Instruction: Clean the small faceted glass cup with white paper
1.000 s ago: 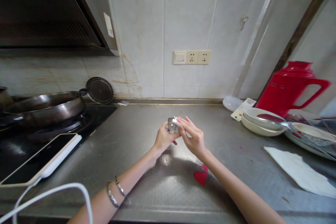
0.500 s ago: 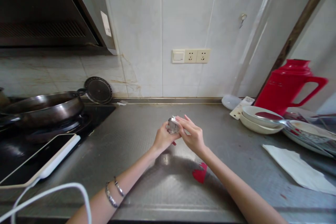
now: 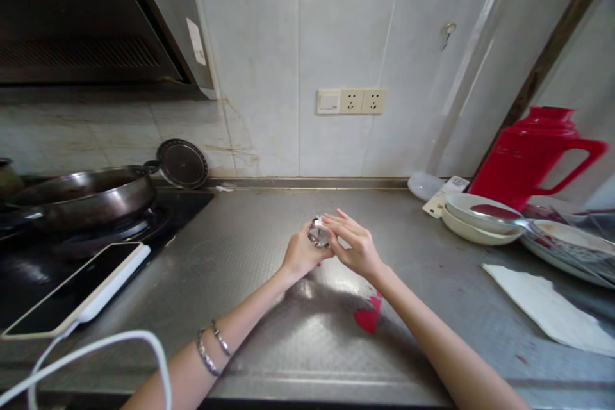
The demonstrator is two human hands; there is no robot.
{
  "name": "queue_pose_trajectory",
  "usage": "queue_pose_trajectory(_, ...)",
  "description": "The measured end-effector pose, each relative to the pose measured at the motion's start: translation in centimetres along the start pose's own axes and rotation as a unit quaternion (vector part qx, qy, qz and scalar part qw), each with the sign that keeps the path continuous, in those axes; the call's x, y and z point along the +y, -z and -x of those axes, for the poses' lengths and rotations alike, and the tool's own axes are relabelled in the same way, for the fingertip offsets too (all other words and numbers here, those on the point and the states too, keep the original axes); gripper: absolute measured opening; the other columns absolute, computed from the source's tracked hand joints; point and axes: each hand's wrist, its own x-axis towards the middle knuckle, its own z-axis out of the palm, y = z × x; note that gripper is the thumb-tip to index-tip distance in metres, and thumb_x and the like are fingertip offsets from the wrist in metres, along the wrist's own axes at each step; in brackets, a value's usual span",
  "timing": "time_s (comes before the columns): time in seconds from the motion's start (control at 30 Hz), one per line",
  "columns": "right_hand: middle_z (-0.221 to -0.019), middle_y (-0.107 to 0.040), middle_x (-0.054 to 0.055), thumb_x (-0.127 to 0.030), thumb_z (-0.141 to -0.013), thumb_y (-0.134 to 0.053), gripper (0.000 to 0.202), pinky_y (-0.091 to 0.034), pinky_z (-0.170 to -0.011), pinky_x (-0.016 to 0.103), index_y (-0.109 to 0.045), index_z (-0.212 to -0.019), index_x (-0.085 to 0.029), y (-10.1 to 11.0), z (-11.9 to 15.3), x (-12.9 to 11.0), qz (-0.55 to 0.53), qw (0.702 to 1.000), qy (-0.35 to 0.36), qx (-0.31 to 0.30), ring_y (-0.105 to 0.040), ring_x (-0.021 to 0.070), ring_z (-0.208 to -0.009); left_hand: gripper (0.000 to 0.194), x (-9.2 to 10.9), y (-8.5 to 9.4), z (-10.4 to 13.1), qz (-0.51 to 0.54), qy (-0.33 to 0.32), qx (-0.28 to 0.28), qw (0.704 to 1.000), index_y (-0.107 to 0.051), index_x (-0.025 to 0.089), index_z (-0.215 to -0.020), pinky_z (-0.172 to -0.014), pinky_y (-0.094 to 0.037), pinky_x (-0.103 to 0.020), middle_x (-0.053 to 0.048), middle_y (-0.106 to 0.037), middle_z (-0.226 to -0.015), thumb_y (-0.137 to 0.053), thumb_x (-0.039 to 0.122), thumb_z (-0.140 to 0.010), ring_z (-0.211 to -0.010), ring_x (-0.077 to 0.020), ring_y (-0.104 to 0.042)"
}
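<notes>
My left hand (image 3: 301, 253) is closed round a small silvery, glass-like thing (image 3: 318, 234), held just above the steel counter. Its exact kind is hard to make out. My right hand (image 3: 353, 245) leans over it from the right, fingers close together and tips on its upper edge, thumb underneath. A bit of white shows at those fingertips; whether it is paper or part of the held thing I cannot tell. On the counter below lies a torn red scrap (image 3: 369, 316), partly beside my right forearm. A speck of red also peeks out under my hands.
On the left a pan (image 3: 91, 195) sits on the black hob, with a phone (image 3: 72, 295) and white cable nearer me. At the right stand a red thermos jug (image 3: 528, 157), stacked bowls (image 3: 475, 230), plates (image 3: 567, 262) and a white paper sheet (image 3: 542, 307).
The view has shifted very slightly. Both hands keep nearly the same place, and the silvery thing looks slightly turned in my left hand.
</notes>
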Motion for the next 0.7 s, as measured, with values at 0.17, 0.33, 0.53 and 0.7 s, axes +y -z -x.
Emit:
queue_pose_trajectory(0.17,-0.110,-0.070,0.009,-0.014,-0.087,-0.048,0.029,-0.044,-0.104,0.048,-0.064,-0.111,-0.020,-0.2,-0.1,-0.6,-0.017,0.999,0.034,-0.024,-0.062,0.0216,-0.110,0.041,-0.1,0.1,0.0,0.013,-0.020,-0.006,1.000,-0.058,0.017,-0.093,-0.040,-0.043,-0.019,0.000,-0.066,-0.071,-0.075,0.034,-0.061,-0.050,-0.0119,-0.059)
queue_pose_trajectory(0.33,-0.109,-0.070,0.006,-0.017,-0.089,-0.046,0.031,-0.045,-0.103,0.048,-0.064,-0.113,-0.024,-0.1,-0.2,0.0,-0.011,0.999,-0.030,0.009,-0.064,0.0216,-0.108,0.050,0.5,-0.2,0.3,0.036,-0.020,0.011,0.999,-0.058,0.016,-0.100,-0.045,-0.046,-0.018,-0.001,-0.067,-0.078,-0.078,0.032,-0.057,-0.055,-0.0110,-0.059)
queue_pose_trajectory(0.53,-0.108,-0.071,0.008,-0.015,-0.086,-0.050,0.030,-0.045,-0.103,0.049,-0.065,-0.110,-0.023,0.2,-0.1,-0.2,-0.029,1.000,0.002,0.012,-0.064,0.0225,-0.107,0.057,0.9,0.1,0.2,0.060,0.005,0.003,0.998,-0.056,0.015,-0.106,-0.040,-0.046,-0.019,-0.003,-0.066,-0.084,-0.078,0.032,-0.057,-0.057,-0.0123,-0.059)
queue_pose_trajectory(0.7,-0.114,-0.068,0.008,-0.016,-0.089,-0.047,0.031,-0.042,-0.105,0.050,-0.064,-0.114,-0.023,-0.1,-0.1,-0.7,-0.048,0.999,0.007,-0.022,-0.060,0.0226,-0.113,0.047,0.8,0.1,0.4,-0.001,-0.054,0.013,0.998,-0.060,0.016,-0.096,-0.052,-0.049,-0.022,-0.003,-0.068,-0.080,-0.079,0.034,-0.057,-0.064,-0.0147,-0.062)
